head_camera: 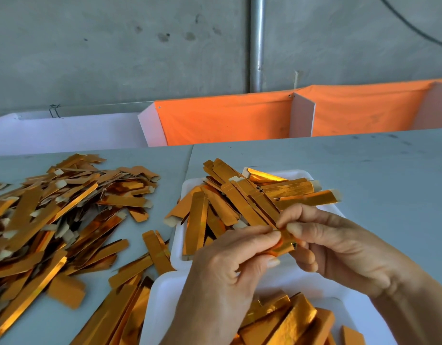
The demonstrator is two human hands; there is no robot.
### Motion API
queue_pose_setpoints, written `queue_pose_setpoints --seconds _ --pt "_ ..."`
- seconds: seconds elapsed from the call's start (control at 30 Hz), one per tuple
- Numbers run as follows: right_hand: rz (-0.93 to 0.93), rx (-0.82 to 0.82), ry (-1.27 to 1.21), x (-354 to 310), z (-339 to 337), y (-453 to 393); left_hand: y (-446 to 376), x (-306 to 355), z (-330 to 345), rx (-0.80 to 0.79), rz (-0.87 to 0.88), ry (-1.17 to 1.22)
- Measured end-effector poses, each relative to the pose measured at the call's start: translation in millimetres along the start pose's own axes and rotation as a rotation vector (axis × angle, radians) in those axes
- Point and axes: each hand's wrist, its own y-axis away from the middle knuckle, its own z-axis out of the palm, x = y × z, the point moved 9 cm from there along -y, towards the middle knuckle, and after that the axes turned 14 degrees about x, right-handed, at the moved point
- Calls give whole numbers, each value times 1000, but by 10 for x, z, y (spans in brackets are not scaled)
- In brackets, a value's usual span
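Both hands meet over the near edge of a white tray. My left hand and my right hand each pinch the same gold foil strip between thumb and fingers. The strip is held above the table, partly folded, and its middle is hidden by my fingertips. Several more gold strips lie crisscrossed in the tray behind my hands.
A big loose heap of gold strips covers the table's left. A second white tray with folded gold pieces sits at the near edge. White dividers with orange cloth stand behind the grey table.
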Motion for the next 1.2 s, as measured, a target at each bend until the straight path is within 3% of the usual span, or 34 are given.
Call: queue_pose_setpoints --seconds 0.23,0.47,0.77,0.97,1.1,1.2 --pt "6 -12 75 84 -15 -45 18 -44 55 -70 -104 68" --pt "1 -71 -26 79 63 -36 20 10 91 -101 -135 180" --pt "-34 5 -49 51 34 -49 16 35 93 -72 -145 174" --pt "80 66 -2 132 -12 -33 18 -27 92 -69 -235 105" --pt "264 -93 74 299 127 44 30 -20 64 -16 -181 19" --pt "272 -164 44 284 198 73 28 12 60 -11 -131 -13"
